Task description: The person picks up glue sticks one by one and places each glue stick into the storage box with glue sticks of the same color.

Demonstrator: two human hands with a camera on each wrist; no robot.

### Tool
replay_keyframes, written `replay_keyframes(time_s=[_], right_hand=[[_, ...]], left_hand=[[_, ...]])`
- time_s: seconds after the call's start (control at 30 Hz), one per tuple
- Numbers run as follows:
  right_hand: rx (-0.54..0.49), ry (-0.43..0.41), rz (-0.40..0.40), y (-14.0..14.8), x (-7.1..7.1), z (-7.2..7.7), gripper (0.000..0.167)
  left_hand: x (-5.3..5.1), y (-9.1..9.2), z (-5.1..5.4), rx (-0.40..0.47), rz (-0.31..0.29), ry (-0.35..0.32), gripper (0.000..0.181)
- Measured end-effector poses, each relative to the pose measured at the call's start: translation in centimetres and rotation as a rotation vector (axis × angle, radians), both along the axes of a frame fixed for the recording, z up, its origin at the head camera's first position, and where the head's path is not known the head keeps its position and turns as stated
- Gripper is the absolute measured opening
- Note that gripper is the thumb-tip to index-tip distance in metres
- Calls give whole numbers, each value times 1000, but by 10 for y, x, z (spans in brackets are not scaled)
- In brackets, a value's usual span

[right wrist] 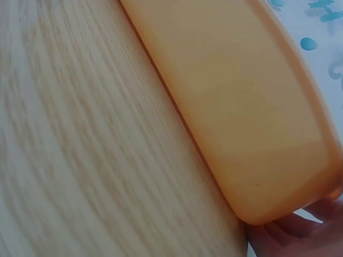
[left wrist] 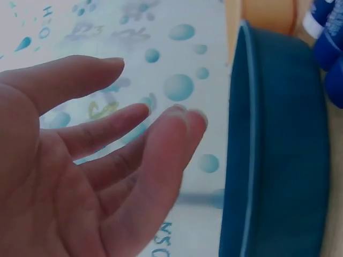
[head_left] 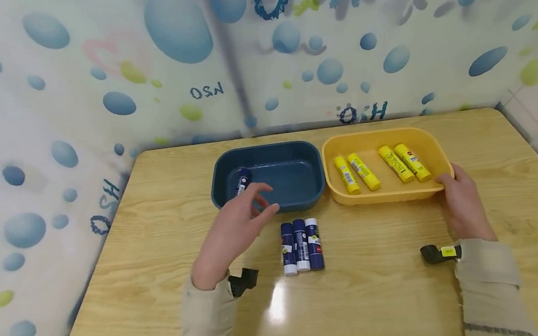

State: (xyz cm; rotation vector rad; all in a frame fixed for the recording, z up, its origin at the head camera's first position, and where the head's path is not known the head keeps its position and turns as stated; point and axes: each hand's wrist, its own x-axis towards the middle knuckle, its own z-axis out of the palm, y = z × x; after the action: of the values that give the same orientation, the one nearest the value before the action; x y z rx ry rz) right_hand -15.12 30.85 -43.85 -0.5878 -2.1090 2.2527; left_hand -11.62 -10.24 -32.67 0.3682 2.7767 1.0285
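My left hand (head_left: 234,222) hovers over the front left of a dark blue tray (head_left: 292,203), its fingers loosely bent with nothing between them. One navy glue stick (head_left: 243,180) lies inside that tray, its lower part hidden by the hand. At the front right corner of a yellow tray (head_left: 388,197), my right hand (head_left: 464,200) grips the rim, thumb on top and fingers outside. Several yellow glue sticks (head_left: 396,164) lie in the yellow tray, in two pairs. In front of the blue tray, three navy-and-white glue sticks (head_left: 301,245) lie side by side on the table.
Both trays stand side by side near the back of the wooden table (head_left: 369,299). Behind them rises a pale wall covering (head_left: 260,71) with blue and green spots. Each wrist wears a black strap mount (head_left: 244,282).
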Motion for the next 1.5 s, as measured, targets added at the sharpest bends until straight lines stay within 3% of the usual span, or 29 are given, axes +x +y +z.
replay_keyframes(time_s=[0.2,0.47,0.73,1.07,1.2,1.5], right_hand=[[8,-13,10,5,1,-2,52],[8,-51,15,-6,5,17,53],[3,-19,-2,-3,2,8,53],[87,-40,22,3,1,-7,54],[105,-36,36,0,4,-2,54],[27,-41,32,-7,6,12,53]], left_hand=[[-2,13,-14,-129,-101,-50,36],[-5,16,-29,-302,-183,-102,42],[-5,18,-40,-386,-164,-185,48],[-6,22,-52,-471,-143,-156,49],[-5,24,-52,-495,-136,-159,49],[-7,27,-52,-532,-121,-150,48]])
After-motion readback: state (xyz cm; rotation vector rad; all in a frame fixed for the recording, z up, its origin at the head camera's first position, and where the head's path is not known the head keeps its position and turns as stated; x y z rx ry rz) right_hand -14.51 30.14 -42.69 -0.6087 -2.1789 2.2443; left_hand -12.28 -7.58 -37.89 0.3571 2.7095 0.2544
